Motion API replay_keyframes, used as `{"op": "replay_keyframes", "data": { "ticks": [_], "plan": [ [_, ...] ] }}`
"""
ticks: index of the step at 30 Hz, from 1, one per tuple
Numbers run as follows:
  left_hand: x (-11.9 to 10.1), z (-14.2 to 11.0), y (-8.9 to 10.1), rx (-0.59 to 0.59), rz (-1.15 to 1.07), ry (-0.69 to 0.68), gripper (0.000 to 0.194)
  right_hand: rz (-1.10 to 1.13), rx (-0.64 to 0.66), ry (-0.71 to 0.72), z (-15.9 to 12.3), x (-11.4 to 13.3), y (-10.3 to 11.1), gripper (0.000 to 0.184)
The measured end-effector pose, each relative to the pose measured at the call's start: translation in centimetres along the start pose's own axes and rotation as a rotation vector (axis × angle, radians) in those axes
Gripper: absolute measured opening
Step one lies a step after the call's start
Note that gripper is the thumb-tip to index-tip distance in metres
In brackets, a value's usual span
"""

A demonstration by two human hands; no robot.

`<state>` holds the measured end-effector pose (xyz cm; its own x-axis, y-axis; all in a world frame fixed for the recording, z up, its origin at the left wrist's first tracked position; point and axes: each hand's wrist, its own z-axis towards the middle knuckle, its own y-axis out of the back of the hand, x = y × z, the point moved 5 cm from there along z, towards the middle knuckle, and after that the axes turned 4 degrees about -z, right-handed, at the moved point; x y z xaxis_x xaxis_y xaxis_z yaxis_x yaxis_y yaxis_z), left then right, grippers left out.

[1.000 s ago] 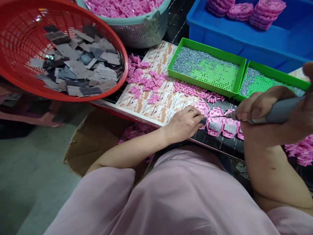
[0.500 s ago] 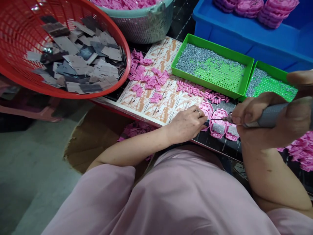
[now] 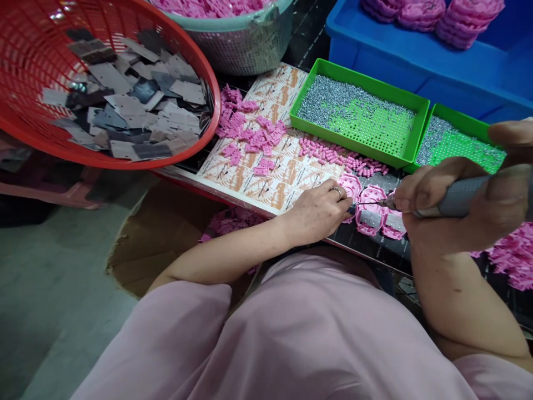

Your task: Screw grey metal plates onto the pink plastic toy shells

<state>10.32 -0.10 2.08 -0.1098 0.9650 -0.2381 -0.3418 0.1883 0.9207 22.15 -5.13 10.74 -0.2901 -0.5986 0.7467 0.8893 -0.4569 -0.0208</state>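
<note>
My right hand [image 3: 453,194] is wrapped round a grey power screwdriver [image 3: 458,195], held almost level. Its thin bit points left and ends close to my left fingertips. My left hand [image 3: 318,214], with a ring on one finger, is closed at the leftmost pink plastic housing [image 3: 348,186] and covers part of it. A small dark piece shows at those fingertips; I cannot tell what it is. Two more pink housings [image 3: 370,208] lie to the right in a row, each with a grey metal plate [image 3: 370,219] across its lower part.
Beyond the housings stand green trays [image 3: 360,139] of small screws. Small pink parts [image 3: 341,155] lie before them. A red basket [image 3: 214,111] of metal plates is at left, a pale green basket [image 3: 250,28] of pink pieces behind, and a blue bin [image 3: 375,61] at back right.
Both hands and the screwdriver keep almost the same place. The whole view has shifted very slightly.
</note>
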Motion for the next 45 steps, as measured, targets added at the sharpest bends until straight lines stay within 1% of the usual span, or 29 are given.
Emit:
{"op": "replay_keyframes", "data": {
  "ticks": [4, 8, 10, 12, 13, 15, 16, 17, 21, 23, 26, 30, 32, 34, 36, 40, 42, 45],
  "plan": [
    [0.0, 0.0, 0.0, -0.016, -0.001, 0.007, 0.021, -0.004, 0.003, 0.0, 0.0, 0.0, -0.1, 0.025],
    [-0.1, 0.0, 0.0, -0.013, 0.002, -0.003, 0.019, 0.031, -0.023, -0.013, -0.1, -0.2, -0.2, 0.022],
    [0.0, 0.0, 0.0, -0.003, 0.001, -0.002, 0.018, 0.046, -0.028, -0.047, -0.1, -0.4, -0.4, 0.016],
    [0.0, 0.1, -0.1, 0.015, -0.006, 0.005, 0.018, 0.053, -0.025, -0.095, -0.3, -0.7, -0.6, 0.007],
    [0.1, 0.1, -0.1, 0.025, -0.011, 0.007, 0.018, 0.06, -0.024, -0.123, -0.3, -0.9, -0.7, 0.008],
    [0.1, 0.1, -0.1, 0.036, -0.013, 0.013, 0.018, 0.068, -0.041, -0.175, -0.4, -1.3, -0.7, 0.015],
    [0.1, 0.2, -0.1, 0.04, -0.011, 0.014, 0.017, 0.078, -0.058, -0.181, -0.5, -1.4, -0.6, 0.015],
    [0.1, 0.2, -0.1, 0.045, -0.007, 0.013, 0.017, 0.084, -0.066, -0.179, -0.5, -1.5, -0.6, 0.014],
    [0.1, 0.3, -0.1, 0.051, 0.003, 0.01, 0.017, 0.075, -0.091, -0.097, -0.3, -1.5, -0.7, 0.015],
    [0.2, 0.3, 0.0, 0.057, 0.008, 0.018, 0.018, 0.058, -0.103, -0.104, -0.2, -1.5, -0.7, 0.016],
    [0.3, 0.3, 0.0, 0.073, -0.001, 0.033, 0.018, 0.052, -0.12, -0.133, 0.1, -1.0, -0.2, 0.023],
    [0.5, 0.3, 0.1, 0.072, -0.019, 0.045, 0.02, 0.037, -0.114, -0.075, 0.5, 0.2, 0.5, 0.014],
    [0.5, 0.3, 0.1, 0.061, -0.026, 0.046, 0.021, 0.017, -0.13, -0.054, 0.3, 0.2, 0.6, 0.012],
    [0.7, 0.2, 0.2, 0.041, -0.053, 0.051, 0.021, -0.002, -0.182, -0.07, 0.0, -0.4, 0.7, 0.016],
    [1.1, 0.1, 0.2, 0.02, -0.113, 0.059, 0.021, -0.028, -0.225, -0.118, -0.3, -1.1, 0.7, 0.02],
    [1.6, -0.2, 0.2, -0.007, -0.222, 0.049, 0.022, -0.051, -0.256, -0.159, -0.3, -1.3, 0.7, 0.024],
    [1.5, -0.3, 0.3, -0.018, -0.2, 0.03, 0.021, -0.025, -0.262, -0.141, -0.2, -0.7, 0.8, 0.025],
    [1.1, -0.3, 0.3, -0.022, -0.13, 0.009, 0.02, -0.021, -0.251, -0.157, -0.1, -0.2, 0.9, 0.022]
  ]
}}
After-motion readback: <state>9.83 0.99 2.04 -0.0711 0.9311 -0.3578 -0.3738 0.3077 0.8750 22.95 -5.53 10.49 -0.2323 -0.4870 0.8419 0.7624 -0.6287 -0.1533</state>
